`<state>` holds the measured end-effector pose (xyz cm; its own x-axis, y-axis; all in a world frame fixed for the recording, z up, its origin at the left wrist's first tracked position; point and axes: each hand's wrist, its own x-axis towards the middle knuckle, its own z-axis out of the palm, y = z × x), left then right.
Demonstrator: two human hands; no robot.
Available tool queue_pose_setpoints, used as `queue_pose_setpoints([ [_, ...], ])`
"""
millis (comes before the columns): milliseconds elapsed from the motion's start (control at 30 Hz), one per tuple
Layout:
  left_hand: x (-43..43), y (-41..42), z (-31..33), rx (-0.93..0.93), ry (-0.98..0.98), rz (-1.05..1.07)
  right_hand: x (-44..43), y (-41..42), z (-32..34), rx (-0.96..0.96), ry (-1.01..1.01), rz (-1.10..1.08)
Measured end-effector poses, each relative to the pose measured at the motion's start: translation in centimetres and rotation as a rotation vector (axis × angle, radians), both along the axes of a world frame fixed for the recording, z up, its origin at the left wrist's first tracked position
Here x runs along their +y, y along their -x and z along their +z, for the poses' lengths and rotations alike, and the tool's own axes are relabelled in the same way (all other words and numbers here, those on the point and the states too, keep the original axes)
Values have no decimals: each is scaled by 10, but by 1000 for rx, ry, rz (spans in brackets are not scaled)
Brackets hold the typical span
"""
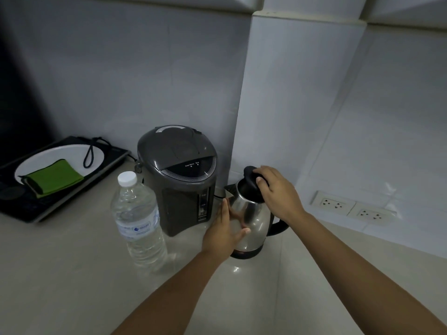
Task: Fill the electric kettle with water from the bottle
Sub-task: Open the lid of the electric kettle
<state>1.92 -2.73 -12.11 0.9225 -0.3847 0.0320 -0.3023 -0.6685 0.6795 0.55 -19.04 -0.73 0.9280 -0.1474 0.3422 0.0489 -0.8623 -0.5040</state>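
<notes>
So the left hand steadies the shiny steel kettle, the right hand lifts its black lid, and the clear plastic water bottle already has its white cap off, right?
Not quite: in the head view the clear plastic water bottle has its white cap on. The left hand does steady the shiny steel kettle and the right hand holds its black lid.

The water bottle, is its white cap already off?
No, the white cap sits on top of the water bottle, which stands untouched on the counter while the right hand works the kettle's lid.
</notes>
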Motion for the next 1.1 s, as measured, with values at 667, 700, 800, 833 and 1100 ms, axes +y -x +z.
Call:
queue_pose_setpoints([
  [667, 1, -6, -6, 10, -14, 3, 1, 11, -12, -204, 326, -68],
  [700, 1, -7, -7, 12, -13, 3, 0, 10, -13, -238, 334, -80],
  [800, 2, -8, -8, 10, -11, 2, -6, 8, -15, -352, 444, -115],
  [833, 2, -9, -9, 7, -8, 3, -9, 8, -16, -379, 495, -135],
  [1100, 1, -9, -9, 6, 0, 6, -24, 24, -17, -249, 419, -272],
])
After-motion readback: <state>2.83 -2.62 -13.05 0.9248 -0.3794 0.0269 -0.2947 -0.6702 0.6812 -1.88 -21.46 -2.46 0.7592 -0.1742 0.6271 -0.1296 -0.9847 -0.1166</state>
